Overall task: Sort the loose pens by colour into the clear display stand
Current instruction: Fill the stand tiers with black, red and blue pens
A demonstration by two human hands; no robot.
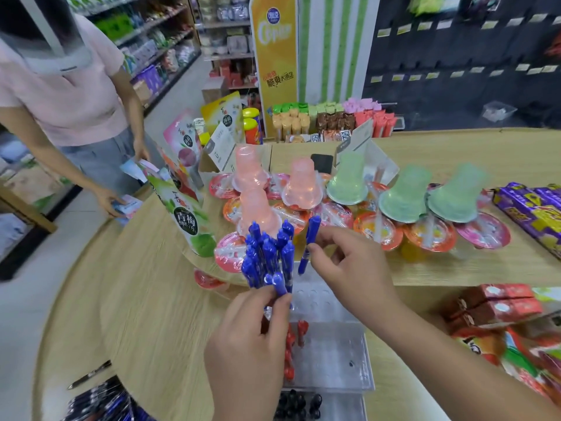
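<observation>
Roughly upright: blue pen [309, 244], pen bundle [267, 256].

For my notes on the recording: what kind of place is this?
Probably a small grocery shop: stocked shelves of packaged goods, sealed plastic jelly cups displayed on the light wooden counter, and a tall yellow advertising stand.

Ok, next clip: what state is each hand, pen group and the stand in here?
left hand: grips a bundle of blue pens, caps up.
right hand: pinches a single blue pen, held upright.
clear display stand: rear holes in view empty, lower tiers partly filled.
red pens: standing in the middle tier.
black pens: standing in the front tier.
loose pens: lying unsorted on the counter.
</observation>
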